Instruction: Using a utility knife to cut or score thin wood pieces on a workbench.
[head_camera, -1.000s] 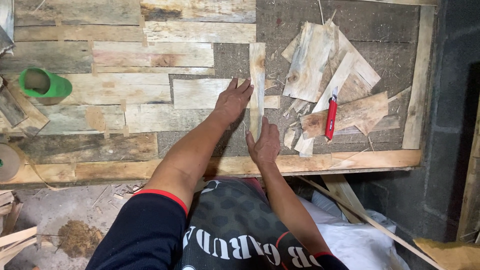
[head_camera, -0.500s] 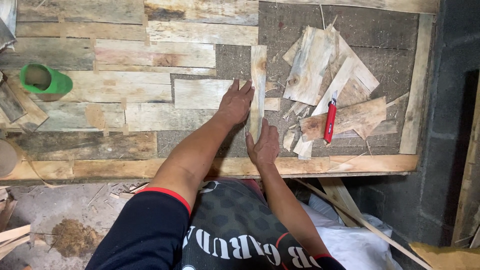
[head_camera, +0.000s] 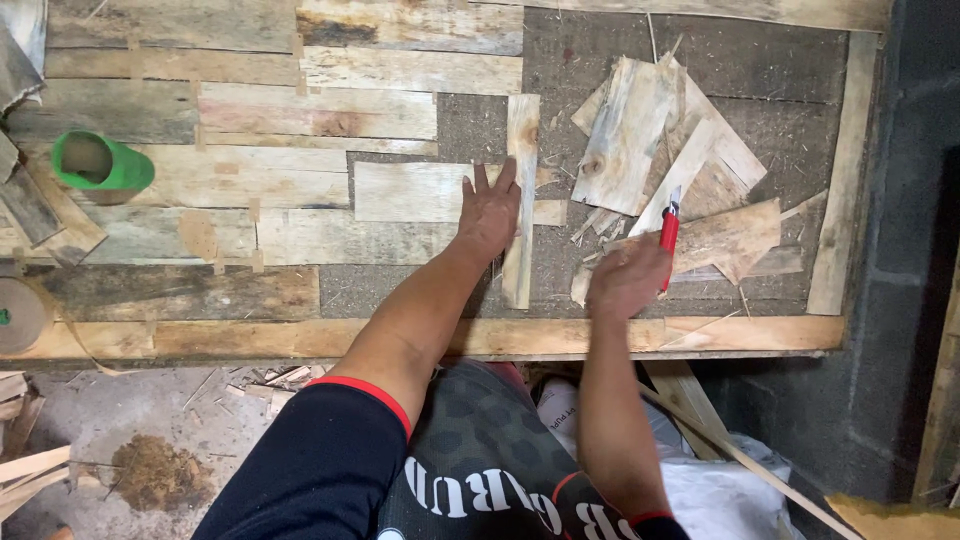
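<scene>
Seen from above, two bare hands work over a panel of pale wooden planks (head_camera: 250, 190) laid side by side inside a wooden frame (head_camera: 560, 335) that fills most of the view. One narrow wooden strip (head_camera: 521, 200) stands upright near the centre of the frame, on a bare grey patch of the backing board. One left hand (head_camera: 487, 212) lies flat, palm down with fingers spread, its fingertips on the planks and its edge touching the strip's left side. One right hand (head_camera: 627, 277), just right of centre and lower, is curled over the handle end of one red utility knife (head_camera: 668, 232); whether the fingers have closed on it cannot be told, as the back of the hand hides them. The knife's blade end points toward the top of the frame. A loose pile of wood offcuts (head_camera: 660, 150), at least five overlapping pieces, sits in the upper right, and the knife rests on its lower edge. One green cylindrical cup (head_camera: 100, 163) lies on its side at the left edge. One roll of brown tape (head_camera: 20, 315) shows partly at the lower left edge, and small brown tape patches (head_camera: 198, 235) dot the plank joints. One heap of sawdust (head_camera: 155, 470) lies on the floor at lower left.
</scene>
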